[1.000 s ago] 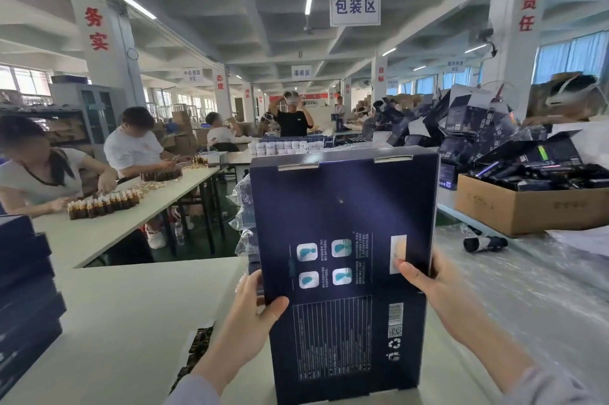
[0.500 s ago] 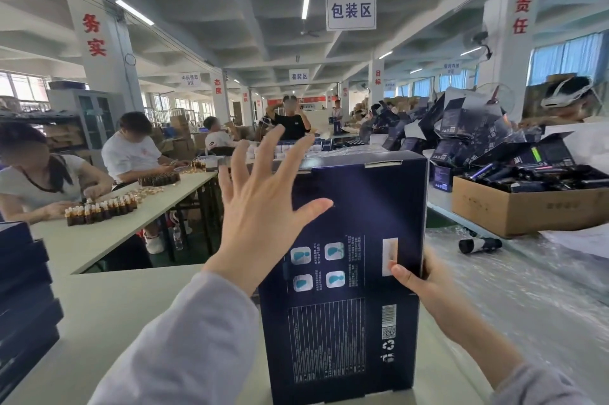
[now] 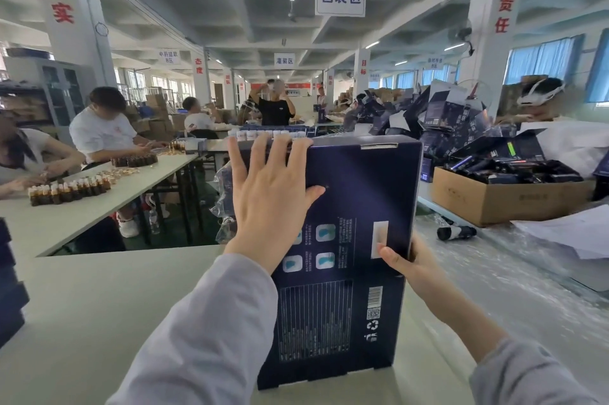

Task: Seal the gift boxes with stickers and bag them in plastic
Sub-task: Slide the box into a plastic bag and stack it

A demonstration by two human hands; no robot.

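A dark blue gift box point(image 3: 359, 193) stands upright on the pale table point(image 3: 82, 299) in front of me, its printed back face toward me. A clear sticker point(image 3: 379, 146) sits across its top edge on the right. My left hand point(image 3: 270, 197) lies flat on the box's upper left, fingers straight and reaching over the top edge. My right hand point(image 3: 400, 261) grips the box's right edge at mid height, thumb on the back face beside a pale label point(image 3: 379, 237).
Crumpled clear plastic bags point(image 3: 225, 203) lie behind the box. Dark boxes point(image 3: 8, 292) are stacked at the left edge. A cardboard carton point(image 3: 504, 197) of dark items, a small black bottle point(image 3: 456, 232) and white paper point(image 3: 566, 230) sit right. People work at a table point(image 3: 99, 203) of brown bottles.
My left hand left the box's lower left side, rose into the air, and now presses flat on its upper left. The right hand kept its grip.
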